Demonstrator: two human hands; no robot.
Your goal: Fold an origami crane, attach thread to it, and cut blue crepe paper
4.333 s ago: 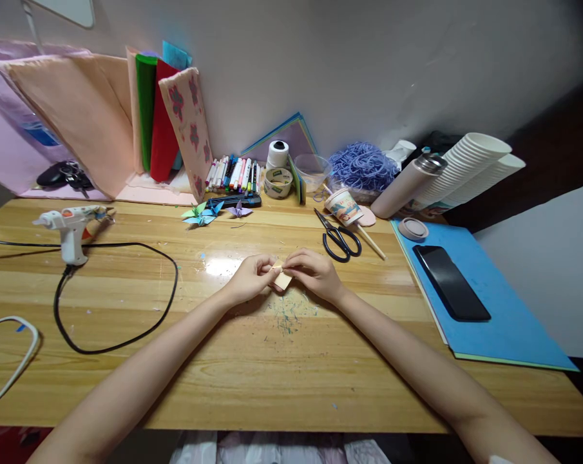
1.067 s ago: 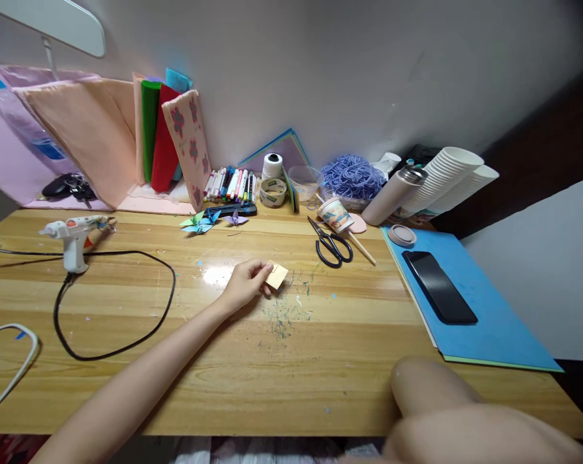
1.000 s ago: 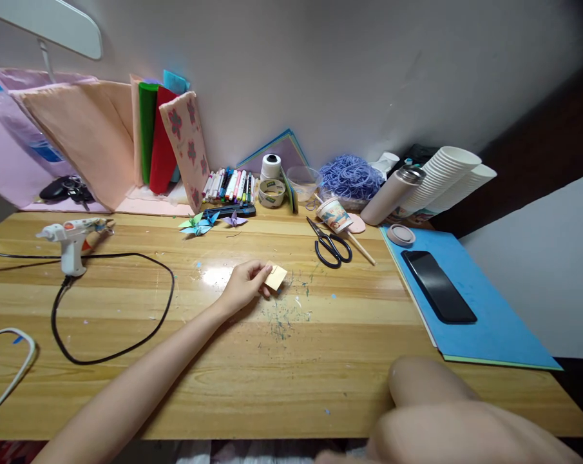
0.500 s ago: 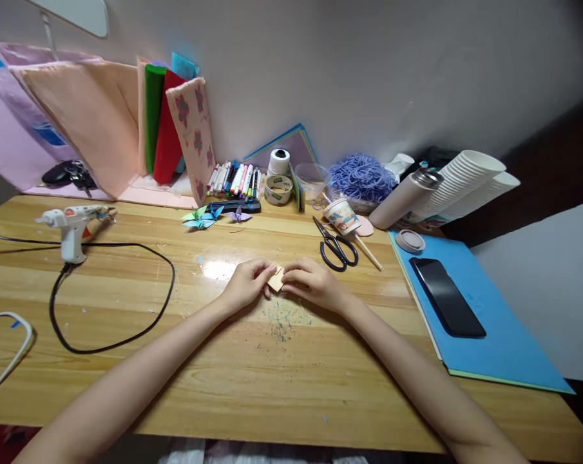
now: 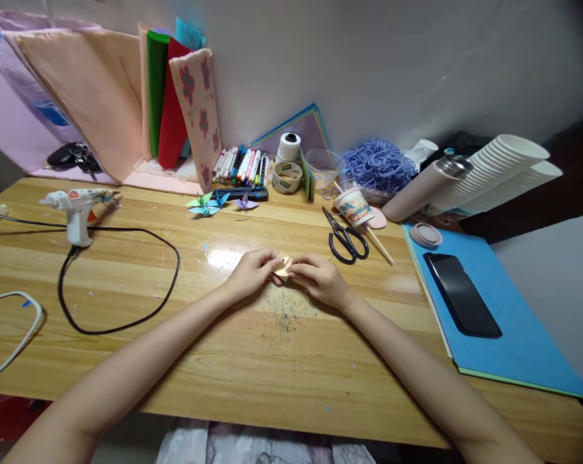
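Between my two hands is a small piece of folded yellow paper, held just above the wooden table. My left hand pinches its left side between thumb and fingers. On the opposite edge, the fingers of my right hand are closed on the paper too. Fingers cover part of it, so its full shape is hidden. Several folded paper cranes in green, blue and purple lie beyond my left hand. Black-handled scissors rest beyond my right hand.
A white glue gun with a looped black cord stands at left. Markers, tape, purple yarn and a tumbler line the back. At right, a phone lies on blue sheets. Paper scraps dot the table.
The paper has tilted and its surface looks bent or lifted between my fingers. Both hands stay close together on it. The camera view has shifted slightly downward.
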